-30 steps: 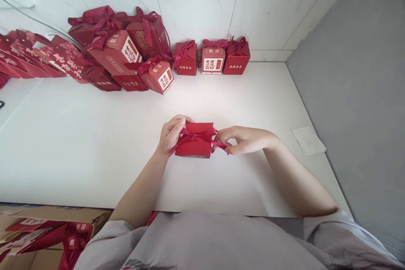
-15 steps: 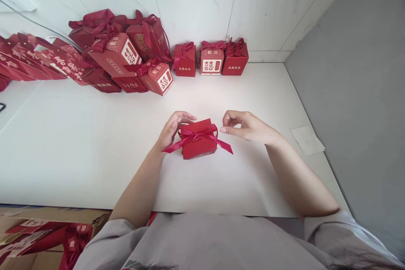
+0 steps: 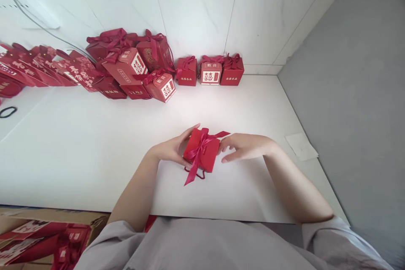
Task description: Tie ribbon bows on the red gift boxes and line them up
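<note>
Taking 12 as the wall side: small red box (image 3: 212, 156) sits mid-table on the near half of the white table (image 3: 95, 156), btwn the two hands, turned so its side edges run approx 1 to 7 o'clock. Can't tell for sure which side of it is longer. L hand (image 3: 172, 149) is at its 9 o'clock, the nearer of the two: fingers spread wide round the box's L side, fingertips reaching to the 11 o'clock corner, thumb at the 8 o'clock corner; how hard they press, can't tell. R hand (image 3: 242, 147) is at 3 o'clock, fingers loosely curled, thumb held apart w/ nothing pinched; fingertips are at the box's R edge, prob. just touching, so from them the box lies toward 9. Satin bow (image 3: 201, 148) is tied across the top, one tail to 7 o'clock, the other to 2, near the R hand's knuckles; dark red cord (image 3: 199, 177) loops out at 6. Around: 3 tied boxes (image 3: 232, 76) in a row vs. the tiled wall at 12, stacked boxes (image 3: 122, 67) at 10 to 11, white paper (image 3: 302, 147) at 3 by the table's R edge, carton (image 3: 101, 219) w/ red packaging at 8, below table level.
</note>
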### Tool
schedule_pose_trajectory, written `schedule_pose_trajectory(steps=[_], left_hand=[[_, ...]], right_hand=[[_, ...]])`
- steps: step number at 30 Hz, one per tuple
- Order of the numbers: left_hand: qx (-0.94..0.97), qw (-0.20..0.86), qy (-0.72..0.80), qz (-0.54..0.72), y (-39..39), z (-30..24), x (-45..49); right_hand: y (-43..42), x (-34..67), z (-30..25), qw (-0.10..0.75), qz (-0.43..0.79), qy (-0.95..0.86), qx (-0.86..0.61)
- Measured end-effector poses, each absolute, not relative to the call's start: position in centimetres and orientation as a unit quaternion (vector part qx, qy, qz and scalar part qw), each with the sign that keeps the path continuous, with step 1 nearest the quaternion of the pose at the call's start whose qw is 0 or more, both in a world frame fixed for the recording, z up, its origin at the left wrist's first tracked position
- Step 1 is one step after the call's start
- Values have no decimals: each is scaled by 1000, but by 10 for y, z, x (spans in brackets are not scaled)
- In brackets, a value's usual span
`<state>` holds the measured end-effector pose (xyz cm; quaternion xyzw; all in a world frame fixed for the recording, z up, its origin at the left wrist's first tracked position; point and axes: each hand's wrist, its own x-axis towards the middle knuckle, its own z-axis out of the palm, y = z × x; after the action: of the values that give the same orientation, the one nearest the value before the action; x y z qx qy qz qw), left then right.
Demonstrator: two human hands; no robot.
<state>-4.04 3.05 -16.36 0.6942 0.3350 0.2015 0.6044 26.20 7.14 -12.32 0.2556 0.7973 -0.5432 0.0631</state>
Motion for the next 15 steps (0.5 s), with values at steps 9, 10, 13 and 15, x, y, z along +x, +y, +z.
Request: schedule_pose_trajectory(steps=[9, 10, 13, 15], left_hand=[[676, 455, 416, 404, 42, -198, -12], [679, 455, 409, 405, 44, -199, -13], [689, 462, 389, 401, 46, -198, -17], [694, 471, 378, 391, 46, -195, -20]], right_hand=[[88, 260, -164, -102, -488, 765, 407], [88, 257, -172, -151, -486, 768, 389], [86, 249, -191, -229, -543, 749, 303], [83, 247, -200, -262, -553, 739, 281]])
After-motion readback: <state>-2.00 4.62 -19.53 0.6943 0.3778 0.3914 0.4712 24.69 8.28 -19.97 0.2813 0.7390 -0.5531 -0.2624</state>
